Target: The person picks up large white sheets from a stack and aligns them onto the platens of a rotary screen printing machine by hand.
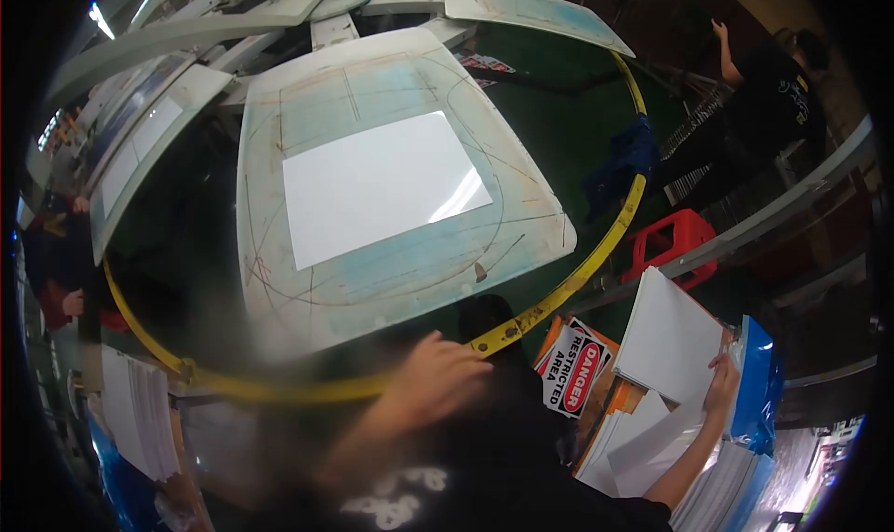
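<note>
My right hand [722,383], at the lower right, grips the edge of a white sheet [666,434] whose near part is bent up from the stack. More white sheets [669,336] lie just behind it. My left hand [436,378] is before my body, close to the yellow rail [531,320]. Its fingers are loosely bent with the thumb apart, and nothing shows in it; the wrist is blurred. Ahead of me, a white sheet [386,187] lies flat on a pale, stained platen [372,299] of a carousel machine.
Printed danger signs [577,369] lie beside the white stack. A red stool [670,248] stands beyond. Dark blue cloth [622,164] hangs on the rail. Another stack [140,411] is at the lower left. Co-workers are at left [56,252] and upper right [773,94].
</note>
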